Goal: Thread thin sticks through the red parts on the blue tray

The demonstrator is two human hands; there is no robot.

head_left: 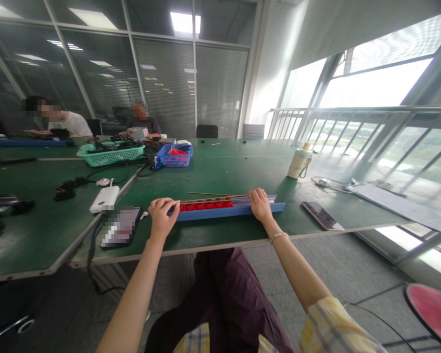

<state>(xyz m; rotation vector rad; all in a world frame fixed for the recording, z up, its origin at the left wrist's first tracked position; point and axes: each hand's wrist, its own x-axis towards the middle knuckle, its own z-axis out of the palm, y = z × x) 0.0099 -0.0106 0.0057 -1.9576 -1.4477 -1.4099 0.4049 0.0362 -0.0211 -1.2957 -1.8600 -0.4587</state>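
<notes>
A long blue channel-shaped profile (pixel 228 213) lies lengthwise across the table in front of me. Several red block-shaped pieces (pixel 206 204) sit in a row inside its left part, and bare metal shows at its right end. Along the top of the row runs a thin yellowish strip (pixel 220 198). My left hand (pixel 162 214) is closed over the profile's left end, thumb and fingers pinching the strip's end. My right hand (pixel 259 203) is closed over the profile's right part, its fingers bent down at the strip's other end. A second thin rod (pixel 206 193) lies just behind.
A phone (pixel 121 226), a white power bank (pixel 105 198) and an earbud (pixel 144 215) lie left. Another phone (pixel 320 215) and a bottle (pixel 300 162) stand right. Green (pixel 110 156) and blue (pixel 174 159) baskets are farther back. Two people sit across the table.
</notes>
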